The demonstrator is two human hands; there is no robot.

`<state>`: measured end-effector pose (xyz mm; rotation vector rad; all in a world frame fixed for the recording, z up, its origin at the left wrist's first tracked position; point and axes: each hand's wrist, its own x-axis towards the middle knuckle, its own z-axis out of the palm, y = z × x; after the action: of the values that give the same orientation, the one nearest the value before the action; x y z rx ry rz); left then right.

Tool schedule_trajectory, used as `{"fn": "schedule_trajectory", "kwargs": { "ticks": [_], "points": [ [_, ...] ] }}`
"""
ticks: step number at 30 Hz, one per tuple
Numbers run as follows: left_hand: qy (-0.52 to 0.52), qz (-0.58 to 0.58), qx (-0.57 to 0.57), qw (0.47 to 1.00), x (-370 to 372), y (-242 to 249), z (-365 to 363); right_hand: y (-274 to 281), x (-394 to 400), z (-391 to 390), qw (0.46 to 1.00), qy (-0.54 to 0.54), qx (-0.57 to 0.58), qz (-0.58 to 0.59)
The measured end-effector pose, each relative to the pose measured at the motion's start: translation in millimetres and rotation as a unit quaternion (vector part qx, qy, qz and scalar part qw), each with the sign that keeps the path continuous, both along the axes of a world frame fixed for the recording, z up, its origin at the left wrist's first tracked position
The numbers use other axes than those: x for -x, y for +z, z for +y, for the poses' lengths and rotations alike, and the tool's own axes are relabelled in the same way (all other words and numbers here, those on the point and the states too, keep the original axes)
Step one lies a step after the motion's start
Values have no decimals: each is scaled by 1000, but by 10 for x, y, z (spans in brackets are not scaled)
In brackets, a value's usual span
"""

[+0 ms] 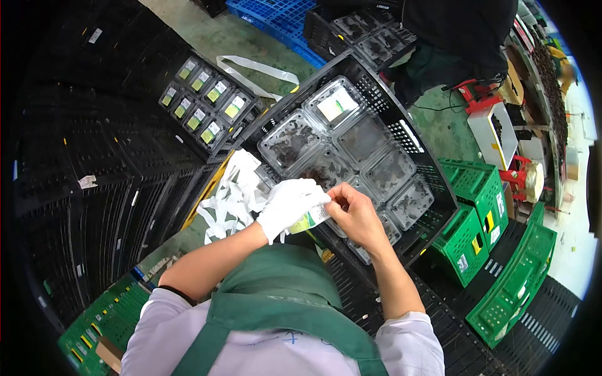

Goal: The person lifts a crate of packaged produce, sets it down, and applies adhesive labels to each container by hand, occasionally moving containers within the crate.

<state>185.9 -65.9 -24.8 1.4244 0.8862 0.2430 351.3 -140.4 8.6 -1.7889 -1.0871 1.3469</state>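
My left hand (291, 203), in a white glove, is closed on a strip of green-and-white labels (309, 219) in front of my apron. My right hand (355, 216) is bare, and its thumb and forefinger pinch at the strip's edge, against the gloved fingertips. What exactly lies in that pinch is partly hidden. Crumpled white backing paper (232, 197) trails to the left of my glove. Just beyond both hands stands a black crate (411, 135) holding several clear plastic boxes (364, 139) with dark contents. One box at the far end bears a white-and-green label (337, 105).
Left of the crate, another black crate (210, 153) holds labelled boxes. Stacked black crates (75, 156) form a wall at far left. Green crates (467, 241) stand at right. A person in dark clothes (461, 37) is beyond, near a blue pallet (276, 22).
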Motion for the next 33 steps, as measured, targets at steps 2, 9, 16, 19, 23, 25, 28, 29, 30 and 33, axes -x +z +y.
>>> {"fn": "schedule_trajectory", "kwargs": {
  "ticks": [2,9,16,19,23,25,28,29,30,33],
  "points": [
    [-28,-3,-55,998,-22,-34,-14,-31,-9,-3,1000,-9,-10,-27],
    [50,-106,287,951,99,-28,150,-137,-164,-46,994,-33,-93,-53],
    [-52,-34,205,977,103,126,294,-50,-189,-56,991,16,-110,-75],
    [-76,-56,230,969,91,115,340,-38,-192,-63,990,34,-127,-58],
    [-130,2,193,972,69,271,436,-2,-173,-79,989,39,-133,-45],
    [-132,-24,193,972,70,246,436,6,-151,-88,990,32,-130,-33],
    [-202,-60,115,971,55,37,389,4,-125,-102,985,39,-153,-68],
    [-203,-61,115,970,54,-22,365,-11,-130,-97,963,52,-224,-144],
    [-165,-79,127,975,60,-76,324,-19,-137,-94,929,65,-292,-218],
    [-95,-89,125,984,164,-578,112,61,-278,-99,901,-2,-345,-264]
  ]
}}
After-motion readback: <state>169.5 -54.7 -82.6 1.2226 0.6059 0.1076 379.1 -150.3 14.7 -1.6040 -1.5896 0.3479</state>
